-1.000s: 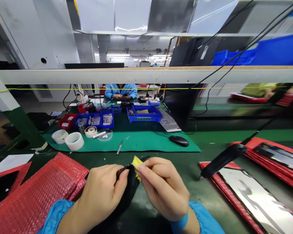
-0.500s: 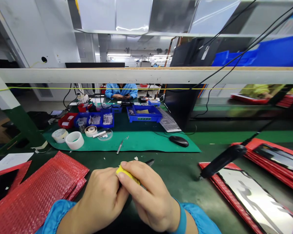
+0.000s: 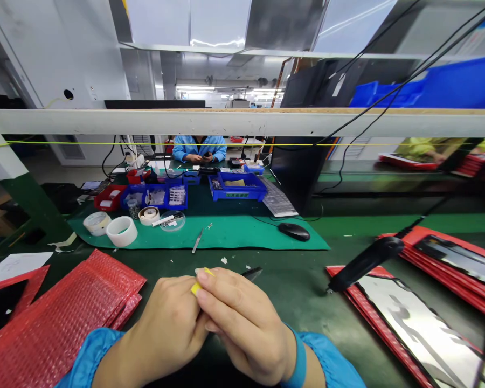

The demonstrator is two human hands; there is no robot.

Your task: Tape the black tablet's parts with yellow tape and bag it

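My right hand (image 3: 246, 318) is closed, thumb and fingers pinching a small soft-looking yellow piece (image 3: 195, 288). Most of that piece is covered by the fingers, and its kind cannot be told. Pressed against it is my left hand (image 3: 170, 315), closed in a loose fist; whatever it grips is hidden. Just beyond the right knuckles a flat black tip (image 3: 252, 274) sticks out; the rest of it is out of sight. Small white scraps (image 3: 224, 261) lie on the dark table in front of the hands.
Red bubble bags (image 3: 60, 307) lie at left. At right, a black electric screwdriver (image 3: 366, 264) hangs from its cord by a panel (image 3: 416, 318) on red bags. Tweezers (image 3: 197, 241), tape rolls (image 3: 122, 231), a mouse (image 3: 293, 231) and blue bins (image 3: 238, 186) occupy the green mat. A co-worker (image 3: 199, 148) sits opposite.
The right fingers have slid further over the yellow piece, so less of it shows. Both hands stay together in nearly the same place. The view has shifted slightly.
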